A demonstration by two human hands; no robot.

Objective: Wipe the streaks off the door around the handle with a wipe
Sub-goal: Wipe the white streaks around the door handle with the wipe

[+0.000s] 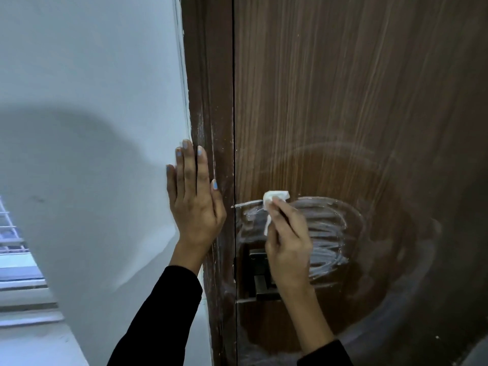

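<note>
The right hand [286, 233] pinches the wipe [273, 204] against the door [369, 101], just above the handle [260, 273]; the white streaks [327, 233] lie right of its fingers, running sideways. The left hand [195, 202] rests flat, fingers straight, on the frame [208, 75]; the right is nearer.

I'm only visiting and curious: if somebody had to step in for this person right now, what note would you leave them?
Left hand: flat and open, resting where the white wall meets the door frame.
Right hand: pinching a crumpled white wipe against the wooden door, just above the dark handle.
Done: a darker, cleaner patch shows around the handle area.
Left: white streaks right of the right hand, fainter arcs above, smears on the frame.
</note>
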